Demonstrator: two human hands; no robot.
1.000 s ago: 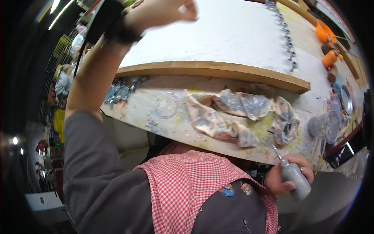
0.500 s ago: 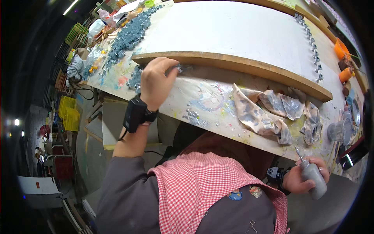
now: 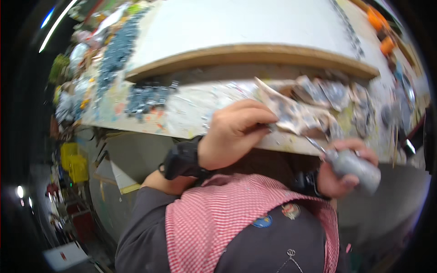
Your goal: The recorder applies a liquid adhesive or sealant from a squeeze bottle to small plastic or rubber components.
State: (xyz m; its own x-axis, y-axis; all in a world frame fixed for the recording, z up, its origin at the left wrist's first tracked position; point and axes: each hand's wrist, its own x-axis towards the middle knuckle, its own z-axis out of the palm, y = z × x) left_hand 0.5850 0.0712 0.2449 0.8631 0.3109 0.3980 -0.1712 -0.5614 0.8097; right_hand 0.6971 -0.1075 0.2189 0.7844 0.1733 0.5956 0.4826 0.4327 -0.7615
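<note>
My left hand (image 3: 236, 134) is curled close in front of my chest, fingertips pinched on something small that I cannot make out, beside a crumpled paint-stained rag (image 3: 291, 113). My right hand (image 3: 348, 166) grips the grey handle of a thin metal-tipped tool (image 3: 353, 164), its tip pointing up-left toward my left fingers. A black band (image 3: 182, 159) sits on my left wrist. Behind both hands, a large white board (image 3: 246, 27) with a wooden edge rests on the paint-spattered worktable (image 3: 182, 109).
Piles of small blue-grey mosaic tiles (image 3: 145, 93) lie on the table's left part. More crumpled stained rags (image 3: 337, 93) spread to the right. Orange objects (image 3: 380, 25) stand at the far right. Yellow crates (image 3: 75, 161) sit on the floor at the left.
My left hand has come back from the tile pile at the board's edge to my chest, next to the rag. My right hand has risen with the tool toward it.
</note>
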